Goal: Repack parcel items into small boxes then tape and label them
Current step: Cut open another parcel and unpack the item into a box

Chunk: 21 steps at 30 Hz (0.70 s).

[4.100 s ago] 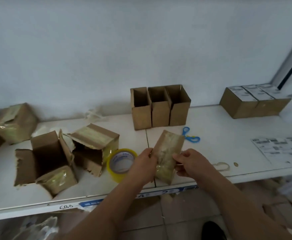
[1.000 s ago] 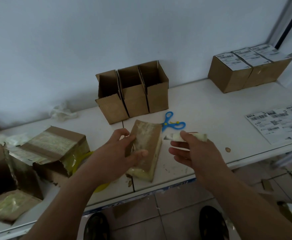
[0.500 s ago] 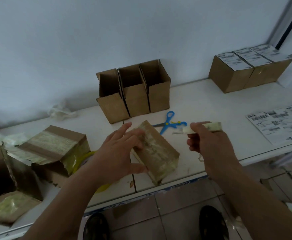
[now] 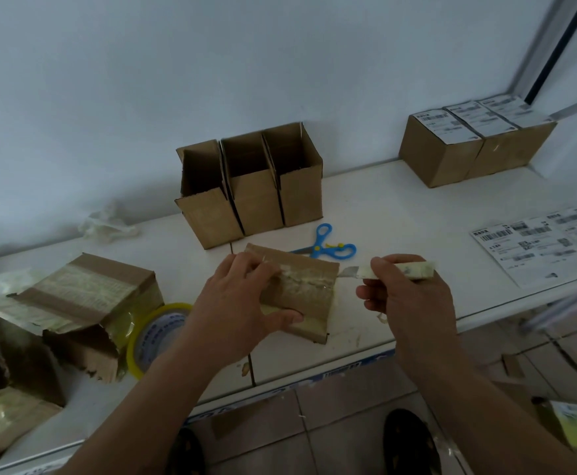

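While your left hand (image 4: 246,308) pins the taped parcel (image 4: 297,293) flat near the front edge of the bench (image 4: 400,207), fingers (image 4: 256,269) spread over its top and thumb curled round the near side, your right hand (image 4: 407,296) pinches a small cutter (image 4: 396,270), wrapped in pale tape, with its blade tip at the parcel's right edge.

Parcel: brown card under glossy tape. It looks light and fairly stiff, though the film is probably slick; hold it by the bare card edges, clear of the blade's line along the taped seam. What is in it cannot be seen.

Front left corner: torn opened cartons (image 4: 85,310), one with its flaps ragged and gaping; the interior is dark, so contents cannot be told. A yellow-rimmed tape roll (image 4: 150,334) lies against the nearer carton, just left of your forearm.

Mid-bench, beyond the parcel: blue scissors (image 4: 328,248), lying flat.

Right edge: sheet of printed labels (image 4: 547,245), unpeeled as far as can be seen.

Back edge, by the wall: three small boxes (image 4: 249,193) standing touching in a row, tops open; they appear empty, though their bottoms are not in view. Crumpled plastic wrap (image 4: 109,228) lies to their left.

Back right corner: three sealed boxes (image 4: 468,145), each bearing a label on top, side by side.
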Available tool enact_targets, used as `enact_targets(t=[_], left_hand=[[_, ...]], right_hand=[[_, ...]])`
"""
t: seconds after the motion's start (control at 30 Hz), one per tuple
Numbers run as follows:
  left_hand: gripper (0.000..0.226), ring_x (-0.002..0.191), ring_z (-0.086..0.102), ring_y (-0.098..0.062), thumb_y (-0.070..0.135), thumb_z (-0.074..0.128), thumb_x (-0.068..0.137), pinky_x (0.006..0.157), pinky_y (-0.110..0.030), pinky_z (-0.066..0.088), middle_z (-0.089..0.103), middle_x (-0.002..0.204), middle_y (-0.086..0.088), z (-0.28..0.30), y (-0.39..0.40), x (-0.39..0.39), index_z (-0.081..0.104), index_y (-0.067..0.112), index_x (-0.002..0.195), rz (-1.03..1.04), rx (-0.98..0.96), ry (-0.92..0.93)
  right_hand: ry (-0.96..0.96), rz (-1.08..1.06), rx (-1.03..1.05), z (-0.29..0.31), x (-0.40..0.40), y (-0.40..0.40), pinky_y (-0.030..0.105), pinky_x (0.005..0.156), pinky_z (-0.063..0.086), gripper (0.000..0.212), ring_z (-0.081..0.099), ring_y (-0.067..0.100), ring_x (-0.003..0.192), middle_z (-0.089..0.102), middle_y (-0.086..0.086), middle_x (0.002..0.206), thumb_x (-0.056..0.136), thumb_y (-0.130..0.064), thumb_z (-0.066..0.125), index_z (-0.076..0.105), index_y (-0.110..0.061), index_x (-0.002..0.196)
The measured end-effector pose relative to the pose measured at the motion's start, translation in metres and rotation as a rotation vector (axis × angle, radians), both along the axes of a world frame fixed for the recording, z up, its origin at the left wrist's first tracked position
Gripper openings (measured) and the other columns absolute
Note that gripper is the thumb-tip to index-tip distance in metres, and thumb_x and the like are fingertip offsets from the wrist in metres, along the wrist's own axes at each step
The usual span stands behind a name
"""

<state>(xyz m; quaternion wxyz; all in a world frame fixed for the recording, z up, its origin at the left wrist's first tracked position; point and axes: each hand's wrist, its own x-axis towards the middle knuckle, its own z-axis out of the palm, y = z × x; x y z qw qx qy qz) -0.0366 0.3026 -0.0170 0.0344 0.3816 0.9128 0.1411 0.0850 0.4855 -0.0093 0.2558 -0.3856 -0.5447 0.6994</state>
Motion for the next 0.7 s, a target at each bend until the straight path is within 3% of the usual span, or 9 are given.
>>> enact_targets(t=[0.43, 0.7], left_hand=[[0.065, 0.133, 0.024, -0.011, 0.069, 0.057, 0.078, 0.103, -0.034, 0.041, 0.034, 0.135, 0.015, -0.002, -0.005, -0.008, 0.045, 0.042, 0.136, -0.027, 0.015, -0.026], [0.066, 0.133, 0.025, -0.012, 0.071, 0.054, 0.078, 0.102, -0.036, 0.042, 0.035, 0.134, 0.014, -0.003, -0.003, -0.006, 0.046, 0.041, 0.137, 0.000, 0.015, -0.014]], right_hand=[[0.065, -0.114, -0.020, 0.000, -0.003, -0.006, 0.031, 0.067, 0.060, 0.003, 0.073, 0.022, 0.073, 0.072, 0.011, 0.085, 0.092, -0.015, 0.066, 0.065, -0.016, 0.089], [0.026, -0.057, 0.051, -0.003, -0.001, -0.020, 0.033, 0.068, 0.061, 0.008, 0.074, 0.021, 0.073, 0.071, 0.011, 0.085, 0.094, -0.012, 0.063, 0.060, -0.013, 0.087]])
